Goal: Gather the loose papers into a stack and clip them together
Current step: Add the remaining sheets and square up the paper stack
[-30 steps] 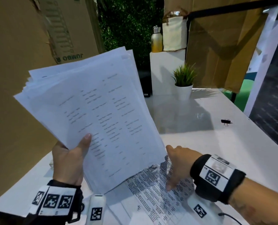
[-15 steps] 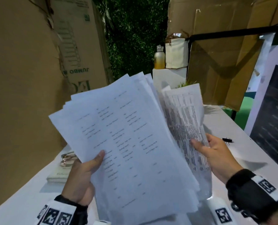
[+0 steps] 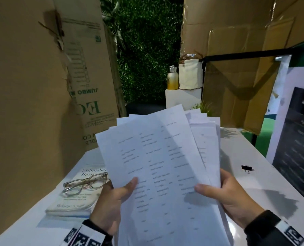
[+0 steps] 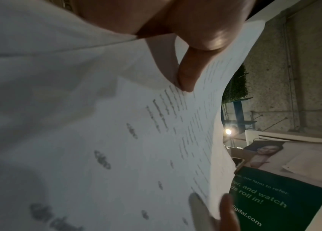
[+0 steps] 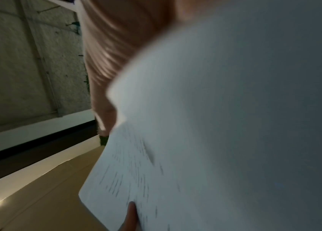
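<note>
A fanned bundle of white printed papers [image 3: 158,157] is held up above the white table [image 3: 264,178], its sheets uneven at the top. My left hand [image 3: 117,196] grips the bundle's lower left, thumb on the front sheet. My right hand [image 3: 225,192] grips the lower right edge, thumb on the front. In the left wrist view my left thumb presses on the papers [image 4: 116,140]. The right wrist view is filled by the papers [image 5: 225,125]. A black binder clip [image 3: 246,168] lies on the table to the right, apart from both hands.
A book [image 3: 71,199] with clear-framed glasses [image 3: 85,182] on it lies at the table's left. Cardboard boxes [image 3: 32,86] stand at the left and behind. A small potted plant [image 3: 203,107] peeks over the papers. A dark poster board [image 3: 296,142] stands at the right.
My right hand lifted a printed sheet off the table and joined it to the bundle. Both hands now hold the bundle, which has shifted toward the middle.
</note>
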A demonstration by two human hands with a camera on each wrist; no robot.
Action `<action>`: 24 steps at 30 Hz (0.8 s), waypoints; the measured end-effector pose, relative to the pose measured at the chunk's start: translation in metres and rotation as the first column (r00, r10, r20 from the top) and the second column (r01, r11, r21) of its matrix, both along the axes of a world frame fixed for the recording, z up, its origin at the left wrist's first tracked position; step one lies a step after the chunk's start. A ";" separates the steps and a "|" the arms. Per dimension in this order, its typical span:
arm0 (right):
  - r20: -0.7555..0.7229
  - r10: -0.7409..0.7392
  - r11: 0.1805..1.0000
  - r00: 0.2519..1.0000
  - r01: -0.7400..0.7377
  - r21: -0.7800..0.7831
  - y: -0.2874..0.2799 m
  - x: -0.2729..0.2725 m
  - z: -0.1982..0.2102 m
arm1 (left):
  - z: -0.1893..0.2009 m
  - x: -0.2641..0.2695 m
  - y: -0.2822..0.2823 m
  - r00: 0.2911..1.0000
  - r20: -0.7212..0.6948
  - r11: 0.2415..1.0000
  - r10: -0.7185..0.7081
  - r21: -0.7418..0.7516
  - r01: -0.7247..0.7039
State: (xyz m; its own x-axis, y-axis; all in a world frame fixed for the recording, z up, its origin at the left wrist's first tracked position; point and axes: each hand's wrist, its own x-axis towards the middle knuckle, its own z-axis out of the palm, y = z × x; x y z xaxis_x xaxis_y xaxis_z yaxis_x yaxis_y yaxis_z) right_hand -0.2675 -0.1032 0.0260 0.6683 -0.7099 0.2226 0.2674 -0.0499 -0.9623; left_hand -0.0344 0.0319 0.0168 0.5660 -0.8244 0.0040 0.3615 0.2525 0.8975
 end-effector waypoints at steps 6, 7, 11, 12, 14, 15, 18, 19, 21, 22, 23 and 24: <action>0.018 0.042 0.999 0.999 -0.042 0.001 0.001 -0.006 0.002 | 0.000 0.001 -0.001 0.999 0.026 0.997 -0.045 -0.068 0.047; 0.023 0.056 0.998 0.998 -0.056 0.004 0.001 -0.007 0.001 | 0.000 0.002 -0.002 0.999 0.021 0.996 -0.042 -0.081 0.043; 0.061 0.043 0.999 0.997 -0.044 0.017 0.000 -0.012 0.000 | -0.002 0.000 -0.004 0.998 -0.023 0.990 -0.061 -0.127 0.058; 0.071 0.039 0.999 0.997 -0.040 0.023 -0.001 -0.013 0.000 | -0.002 0.000 -0.005 0.997 -0.017 0.988 -0.075 -0.137 0.072; 0.083 0.020 0.999 0.996 -0.023 0.037 -0.003 -0.016 0.000 | 0.001 -0.002 -0.008 0.998 -0.013 0.986 -0.067 -0.155 0.064; 0.090 0.006 0.999 0.996 -0.009 0.036 -0.004 -0.017 0.001 | 0.003 -0.003 -0.009 0.998 -0.024 0.986 -0.061 -0.155 0.057; 0.115 -0.026 1.000 0.993 0.024 0.017 -0.006 -0.021 0.009 | 0.014 -0.008 -0.014 0.997 0.016 0.971 -0.071 -0.226 0.073; 0.130 -0.041 0.999 0.991 0.038 0.026 -0.007 -0.024 0.014 | 0.020 -0.010 -0.016 0.996 0.045 0.962 -0.076 -0.258 0.085; 0.158 -0.056 0.997 0.986 0.047 0.055 -0.009 -0.029 0.024 | 0.034 -0.016 -0.020 0.993 0.100 0.945 -0.064 -0.314 0.093; 0.152 -0.062 0.996 0.986 0.053 0.068 -0.012 -0.032 0.025 | 0.038 -0.017 -0.022 0.991 0.117 0.934 -0.060 -0.345 0.097; 0.136 -0.076 0.995 0.988 0.065 0.081 -0.014 -0.036 0.026 | 0.043 -0.019 -0.024 0.989 0.128 0.926 -0.074 -0.360 0.116; 0.129 -0.099 0.991 0.987 0.086 0.099 -0.015 -0.039 0.026 | 0.046 -0.021 -0.026 0.987 0.136 0.924 -0.089 -0.359 0.133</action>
